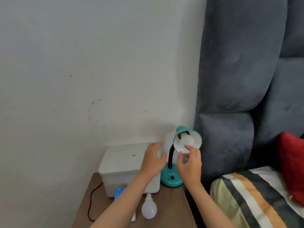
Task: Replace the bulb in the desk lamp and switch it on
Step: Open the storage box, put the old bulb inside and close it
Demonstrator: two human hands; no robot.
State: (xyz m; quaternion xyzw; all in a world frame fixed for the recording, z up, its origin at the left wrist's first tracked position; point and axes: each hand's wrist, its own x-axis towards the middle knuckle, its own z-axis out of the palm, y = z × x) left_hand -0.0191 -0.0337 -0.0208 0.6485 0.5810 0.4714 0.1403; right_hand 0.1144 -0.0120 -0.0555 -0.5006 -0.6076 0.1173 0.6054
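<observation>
Fingers of the right hand were lightly curled just below the round white bulb seated in the teal lamp shade, low and right of centre in the frame. The fingertips sat at the shade's lower rim; I could not tell whether they actually touched the bulb, and the grip pinched nothing that I could see. The left hand hovered to the left of the lamp's black bendy neck, its grip spread wide, holding nothing.

The teal desk lamp stood on its round base, with a black switch on top, at the back right corner of the brown wooden desk. A second white bulb with a metal screw cap lay on its side on the desk, nearer the bottom edge, between the two forearms. Behind the left arm sat a white plastic lidded box, with a small blue object in front of it and a black cable trailing at lower left. A grey padded headboard, striped bedding and a red cushion filled the right side.
</observation>
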